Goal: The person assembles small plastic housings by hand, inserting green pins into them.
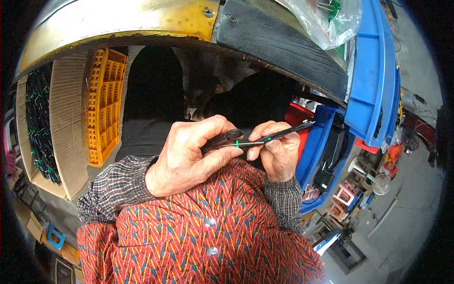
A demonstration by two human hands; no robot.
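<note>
In front of my chest, both hands grip a slim black bundle (288, 131) with light tips at its right end and green bands around it. My left hand (182, 154) is closed on the bundle's left part, thumb below and index finger above. A rounded black end with a hole (234, 134) sticks out between those fingers; whether it belongs to the bundle I cannot tell. My right hand (279, 154) pinches the bundle farther right, with the thumb against it. A thin silvery rod shows between the two hands.
A cardboard box (68, 128) of similar black pieces with green bands stands at left, beside a yellow plastic crate (105, 109). The worktable edge (279, 47) runs across the front. Blue bins (371, 71) and a clear bag (326, 23) are at right.
</note>
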